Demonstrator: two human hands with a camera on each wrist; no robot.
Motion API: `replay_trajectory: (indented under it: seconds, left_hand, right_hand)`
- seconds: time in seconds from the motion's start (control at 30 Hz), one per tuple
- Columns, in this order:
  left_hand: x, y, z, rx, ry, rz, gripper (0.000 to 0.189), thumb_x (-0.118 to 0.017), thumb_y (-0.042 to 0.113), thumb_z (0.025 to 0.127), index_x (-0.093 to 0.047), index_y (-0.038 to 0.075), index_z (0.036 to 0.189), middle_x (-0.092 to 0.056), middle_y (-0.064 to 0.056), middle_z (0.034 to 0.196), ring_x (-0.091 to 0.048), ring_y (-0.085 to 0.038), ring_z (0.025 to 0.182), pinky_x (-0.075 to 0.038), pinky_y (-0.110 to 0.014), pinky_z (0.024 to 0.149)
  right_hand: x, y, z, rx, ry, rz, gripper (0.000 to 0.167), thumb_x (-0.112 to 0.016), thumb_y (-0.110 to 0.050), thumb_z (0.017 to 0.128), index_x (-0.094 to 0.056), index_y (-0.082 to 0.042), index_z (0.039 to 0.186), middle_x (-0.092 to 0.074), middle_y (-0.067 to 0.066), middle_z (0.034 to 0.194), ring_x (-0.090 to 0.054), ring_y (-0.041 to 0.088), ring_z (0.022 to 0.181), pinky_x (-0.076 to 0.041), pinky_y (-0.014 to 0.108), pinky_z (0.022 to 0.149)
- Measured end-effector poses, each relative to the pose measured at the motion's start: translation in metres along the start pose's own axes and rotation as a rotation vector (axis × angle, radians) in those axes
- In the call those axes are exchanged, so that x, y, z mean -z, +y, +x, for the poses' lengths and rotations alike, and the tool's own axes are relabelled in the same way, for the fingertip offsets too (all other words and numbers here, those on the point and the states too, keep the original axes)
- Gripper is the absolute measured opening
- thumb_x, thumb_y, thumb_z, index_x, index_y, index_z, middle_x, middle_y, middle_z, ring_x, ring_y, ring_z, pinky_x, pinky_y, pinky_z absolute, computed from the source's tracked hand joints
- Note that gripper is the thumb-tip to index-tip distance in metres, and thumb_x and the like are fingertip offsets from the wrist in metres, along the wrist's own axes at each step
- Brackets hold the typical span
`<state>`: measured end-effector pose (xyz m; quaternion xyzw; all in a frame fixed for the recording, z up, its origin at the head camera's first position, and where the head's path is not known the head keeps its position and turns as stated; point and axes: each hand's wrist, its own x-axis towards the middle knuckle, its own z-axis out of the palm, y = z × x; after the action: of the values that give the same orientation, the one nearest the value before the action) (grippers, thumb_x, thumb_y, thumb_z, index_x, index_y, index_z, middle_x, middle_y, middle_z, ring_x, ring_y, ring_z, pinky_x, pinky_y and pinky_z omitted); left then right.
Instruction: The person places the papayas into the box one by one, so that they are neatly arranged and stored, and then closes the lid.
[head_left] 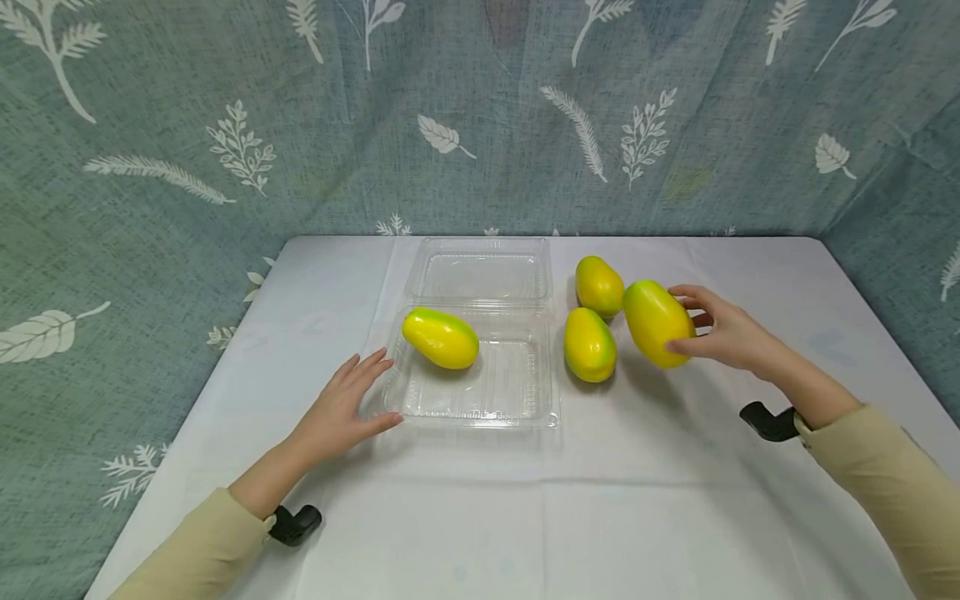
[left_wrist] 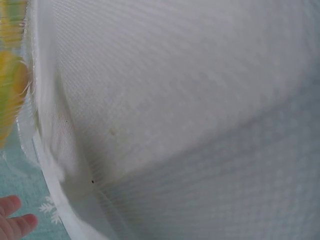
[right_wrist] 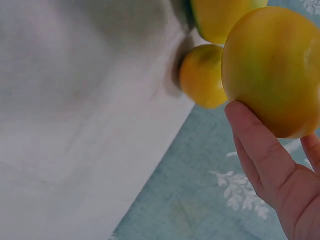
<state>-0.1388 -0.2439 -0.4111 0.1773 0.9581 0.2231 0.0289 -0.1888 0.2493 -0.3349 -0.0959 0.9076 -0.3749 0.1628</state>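
My right hand point(head_left: 723, 332) grips a yellow-green mango point(head_left: 654, 323) between thumb and fingers, and its shadow falls on the cloth below. In the right wrist view the mango point(right_wrist: 275, 75) rests against my fingertips. Two more mangoes, a rear one point(head_left: 598, 286) and a front one point(head_left: 590, 346), lie just left of it. A clear plastic clamshell box point(head_left: 510, 408) stands with its lid folded back. One mango point(head_left: 441, 338) lies in the left part of its base. My left hand point(head_left: 341, 412) is at the box's left side, fingers spread, thumb tip right at the front-left rim.
A white cloth point(head_left: 600, 517) covers the table. Behind and at both sides hangs a green-blue curtain point(head_left: 480, 108) with white leaf prints. The open lid point(head_left: 483, 275) lies toward the table's back edge. Black wrist cameras point(head_left: 768, 422) jut out from both sleeves.
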Motion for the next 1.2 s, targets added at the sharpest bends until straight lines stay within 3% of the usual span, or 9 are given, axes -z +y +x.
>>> replay_trajectory:
  seconds: [0.23, 0.87, 1.2]
  left_hand:
    - [0.0, 0.0, 0.001, 0.002, -0.001, 0.0, 0.079, -0.066, 0.05, 0.078, -0.035, 0.013, 0.141, -0.025, -0.007, 0.15, -0.016, -0.043, 0.135, -0.02, -0.066, 0.101]
    - [0.0, 0.0, 0.001, -0.006, 0.002, -0.003, 0.079, -0.067, 0.048, 0.077, -0.036, 0.012, 0.14, -0.025, -0.008, 0.15, -0.016, -0.043, 0.135, -0.021, -0.066, 0.101]
    - [0.0, -0.001, 0.001, -0.003, 0.003, -0.002, 0.079, -0.066, 0.048, 0.078, -0.035, 0.012, 0.14, -0.025, -0.007, 0.15, -0.016, -0.043, 0.135, -0.02, -0.065, 0.101]
  right_hand:
    - [0.0, -0.017, 0.009, 0.018, -0.012, -0.017, 0.082, -0.069, -0.032, 0.081, -0.02, -0.009, 0.143, -0.027, 0.025, 0.142, -0.042, 0.039, 0.118, -0.045, 0.052, 0.091]
    - [-0.017, -0.06, 0.041, 0.181, -0.058, -0.034, 0.074, -0.069, -0.018, 0.08, -0.027, -0.007, 0.141, -0.037, 0.021, 0.137, -0.045, 0.037, 0.115, -0.045, 0.047, 0.092]
    - [-0.029, -0.081, 0.06, 0.227, -0.052, -0.018, 0.07, -0.07, -0.015, 0.078, -0.033, -0.011, 0.138, -0.041, 0.016, 0.133, -0.049, 0.033, 0.113, -0.046, 0.045, 0.091]
